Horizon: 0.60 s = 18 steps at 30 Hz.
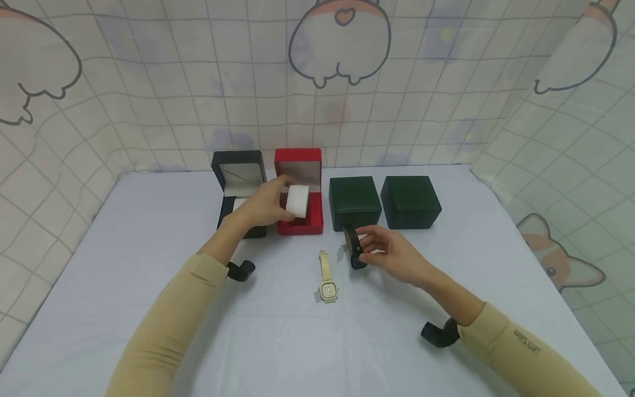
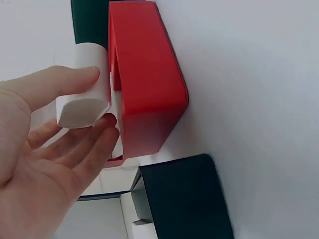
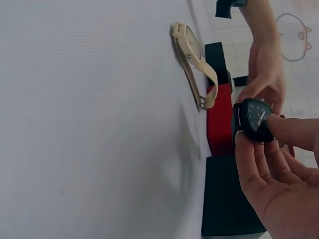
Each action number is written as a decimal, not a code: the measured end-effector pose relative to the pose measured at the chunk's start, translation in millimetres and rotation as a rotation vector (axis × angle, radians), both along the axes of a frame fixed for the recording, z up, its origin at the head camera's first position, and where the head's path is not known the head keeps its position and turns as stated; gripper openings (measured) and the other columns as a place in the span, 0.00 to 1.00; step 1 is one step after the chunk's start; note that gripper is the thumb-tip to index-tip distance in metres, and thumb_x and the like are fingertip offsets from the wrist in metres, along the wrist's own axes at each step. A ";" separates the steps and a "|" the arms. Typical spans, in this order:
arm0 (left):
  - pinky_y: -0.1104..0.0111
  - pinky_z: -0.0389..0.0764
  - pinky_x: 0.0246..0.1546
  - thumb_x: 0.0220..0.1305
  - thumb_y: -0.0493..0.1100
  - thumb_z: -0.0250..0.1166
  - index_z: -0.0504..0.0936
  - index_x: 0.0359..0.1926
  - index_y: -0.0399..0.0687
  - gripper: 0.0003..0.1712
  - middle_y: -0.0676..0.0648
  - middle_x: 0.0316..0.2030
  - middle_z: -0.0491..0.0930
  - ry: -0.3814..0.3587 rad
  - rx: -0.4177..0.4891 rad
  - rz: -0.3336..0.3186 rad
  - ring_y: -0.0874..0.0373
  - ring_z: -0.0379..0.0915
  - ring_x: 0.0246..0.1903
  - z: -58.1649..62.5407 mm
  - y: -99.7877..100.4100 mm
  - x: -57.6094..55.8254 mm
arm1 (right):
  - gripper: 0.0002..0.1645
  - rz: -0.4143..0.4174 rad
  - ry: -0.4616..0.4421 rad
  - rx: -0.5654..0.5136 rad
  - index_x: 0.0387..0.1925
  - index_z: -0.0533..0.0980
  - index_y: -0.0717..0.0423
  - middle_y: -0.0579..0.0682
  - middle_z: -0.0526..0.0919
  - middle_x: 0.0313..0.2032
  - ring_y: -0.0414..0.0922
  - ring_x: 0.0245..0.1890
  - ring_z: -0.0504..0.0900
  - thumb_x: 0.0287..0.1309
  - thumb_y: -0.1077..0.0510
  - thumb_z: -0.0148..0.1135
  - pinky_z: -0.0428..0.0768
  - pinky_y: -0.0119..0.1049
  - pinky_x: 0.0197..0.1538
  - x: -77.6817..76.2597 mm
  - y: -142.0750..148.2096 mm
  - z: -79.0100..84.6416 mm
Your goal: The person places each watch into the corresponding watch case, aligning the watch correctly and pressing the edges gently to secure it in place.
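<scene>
In the head view my left hand [image 1: 263, 203] holds a white watch cushion [image 1: 297, 202] at the open red watch box [image 1: 315, 218]. The left wrist view shows the thumb on one side of the cushion and the fingers curled beneath it. My right hand [image 1: 392, 255] pinches a black watch [image 1: 353, 245] just above the table, in front of a shut green box. Its dark dial shows in the right wrist view, under the thumb. Between the hands lies a cream-strapped watch [image 1: 326, 275] with a square-looking gold case.
An open black box [image 1: 240, 172] with a white cushion inside stands left of the red one, partly behind my left hand. Two shut green boxes, one left [image 1: 355, 199] and one right [image 1: 411, 201], stand to the right. A patterned cloth wall [image 1: 347, 127] borders the white table [image 1: 278, 342].
</scene>
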<state>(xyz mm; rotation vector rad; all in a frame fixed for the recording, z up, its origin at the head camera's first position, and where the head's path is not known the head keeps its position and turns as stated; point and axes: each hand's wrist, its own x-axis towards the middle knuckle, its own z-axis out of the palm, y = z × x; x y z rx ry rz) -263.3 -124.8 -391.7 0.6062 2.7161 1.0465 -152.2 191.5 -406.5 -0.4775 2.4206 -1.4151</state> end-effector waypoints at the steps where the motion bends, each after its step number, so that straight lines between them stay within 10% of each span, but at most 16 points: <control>1: 0.49 0.79 0.59 0.54 0.36 0.77 0.66 0.69 0.41 0.44 0.39 0.62 0.72 -0.007 0.013 0.009 0.42 0.70 0.61 0.8 0.0 1.2 | 0.30 -0.001 0.004 -0.001 0.68 0.71 0.58 0.55 0.80 0.50 0.50 0.50 0.81 0.66 0.65 0.67 0.83 0.37 0.51 -0.8 -0.2 0.8; 18: 0.50 0.79 0.58 0.55 0.41 0.80 0.66 0.71 0.52 0.46 0.43 0.64 0.71 -0.092 0.182 0.020 0.47 0.67 0.64 6.3 2.9 26.2 | 0.33 -0.003 0.066 -0.028 0.70 0.70 0.57 0.56 0.81 0.50 0.50 0.50 0.81 0.65 0.67 0.68 0.83 0.33 0.51 -14.8 -5.4 17.1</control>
